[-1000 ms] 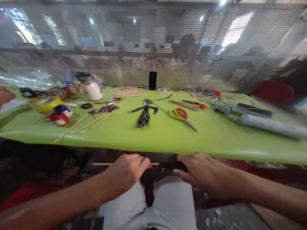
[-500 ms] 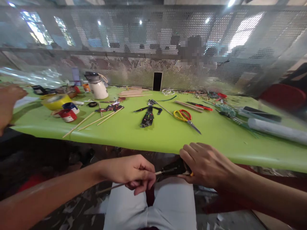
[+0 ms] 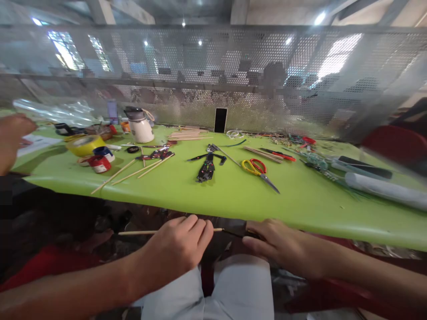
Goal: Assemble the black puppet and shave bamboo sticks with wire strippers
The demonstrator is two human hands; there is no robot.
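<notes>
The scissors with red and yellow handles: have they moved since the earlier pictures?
No: the scissors keep their place on the green table, beside the black figure; only the view shifted.

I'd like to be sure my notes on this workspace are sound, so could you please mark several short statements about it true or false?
1. The left hand grips a wooden stick. True.
2. The wooden stick lies flat on the table. False: the left hand holds it in front of the green table.
3. The right hand holds a dark tool. True, though its exact kind is unclear.
4. In the view, the scissors lie to the right of the black jointed figure. True.
5. The black jointed figure stands upright. False: it lies on the green table.
6. The scissors hang on the mesh panel. False: they lie on the green table.
</notes>
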